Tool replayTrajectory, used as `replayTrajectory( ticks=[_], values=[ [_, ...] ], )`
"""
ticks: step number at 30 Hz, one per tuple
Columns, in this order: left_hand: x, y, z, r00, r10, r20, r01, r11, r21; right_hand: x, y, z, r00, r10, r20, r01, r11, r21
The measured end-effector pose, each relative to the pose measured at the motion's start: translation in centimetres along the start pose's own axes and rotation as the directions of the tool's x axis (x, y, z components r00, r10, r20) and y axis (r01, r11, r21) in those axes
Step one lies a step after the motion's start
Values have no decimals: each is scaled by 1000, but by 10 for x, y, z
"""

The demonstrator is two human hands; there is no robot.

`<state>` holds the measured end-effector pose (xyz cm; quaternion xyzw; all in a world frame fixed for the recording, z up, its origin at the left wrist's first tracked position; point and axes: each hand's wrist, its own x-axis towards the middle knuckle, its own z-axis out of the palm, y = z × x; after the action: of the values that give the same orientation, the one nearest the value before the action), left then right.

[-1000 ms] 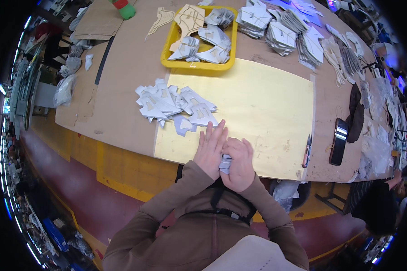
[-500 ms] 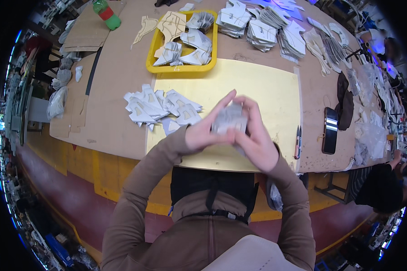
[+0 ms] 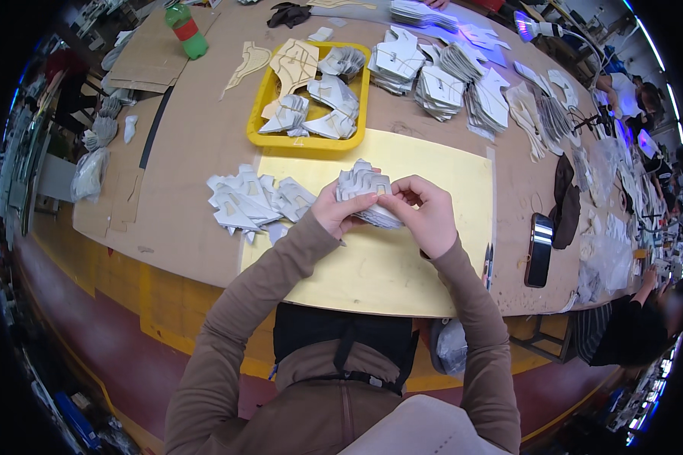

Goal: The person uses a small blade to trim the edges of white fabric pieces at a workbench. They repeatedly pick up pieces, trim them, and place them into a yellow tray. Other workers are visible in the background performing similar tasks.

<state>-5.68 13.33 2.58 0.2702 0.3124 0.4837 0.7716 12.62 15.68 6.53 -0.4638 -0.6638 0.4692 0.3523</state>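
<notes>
Over a pale yellow board (image 3: 387,277) I hold a fanned stack of grey-white cut pieces (image 3: 364,186), each with a small cutout. My left hand (image 3: 337,210) is closed round the stack's left side, its thumb across the front. My right hand (image 3: 426,214) pinches the right edge with thumb and curled fingers. Left of my hands, a loose heap of similar cut pieces (image 3: 243,199) lies partly on the board. Beyond it stands a yellow tray (image 3: 311,142) with several bundles of cut pieces and tan pattern shapes.
Stacks of white cut pieces (image 3: 440,89) line the far right. A phone (image 3: 539,250), pens (image 3: 488,265) and a dark cloth (image 3: 565,201) lie to the right. A green bottle (image 3: 190,34) lies at the far left. Other people sit at the right.
Both hands have changed their grip on the stack, from cupped round it to fanning its edges. The whole view has shifted slightly, so the table sits lower in the picture.
</notes>
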Motion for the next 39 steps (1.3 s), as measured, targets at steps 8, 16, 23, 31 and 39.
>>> replayTrajectory(
  ticks=[8, 16, 23, 31, 39],
  values=[
    [0, 4, -7, 998, -33, -52, 28, 994, -106, 6, 8, 1, 996, 91, -18, -83, 965, 247],
    [5, -7, -5, 952, 291, -97, -264, 938, 227, 8, 12, -15, 987, 124, 101, -146, 956, 254],
    [1, 11, -20, 941, 249, -228, -218, 964, 152, 30, 43, -40, 975, 181, -133, -133, 943, 306],
    [1, 10, -16, 977, 161, -142, -180, 974, -136, 31, 81, -76, 963, 151, -223, -171, 983, -71],
    [2, 5, -14, 958, 279, -60, -254, 929, 269, 6, 90, -116, 914, 259, -311, -316, 937, -148]
  ],
)
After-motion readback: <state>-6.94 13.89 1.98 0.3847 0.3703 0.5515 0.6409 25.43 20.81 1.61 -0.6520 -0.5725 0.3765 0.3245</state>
